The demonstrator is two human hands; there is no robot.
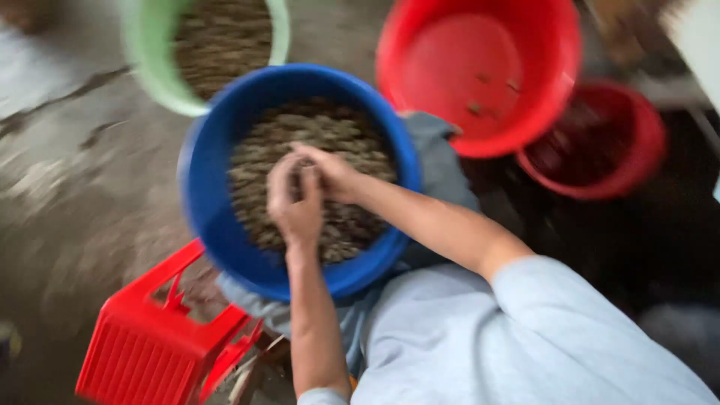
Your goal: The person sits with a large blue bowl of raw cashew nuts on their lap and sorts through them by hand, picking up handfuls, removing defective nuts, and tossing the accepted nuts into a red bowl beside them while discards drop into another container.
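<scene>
Red tubs (480,75) beyond (green basin (154,60) left)

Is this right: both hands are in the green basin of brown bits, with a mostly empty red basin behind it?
Not quite. In the head view the left hand and right hand work in the blue basin of brown bits, not the green one. The green basin sits beyond it, untouched. The rest holds: the mostly empty red basin is behind.
</scene>
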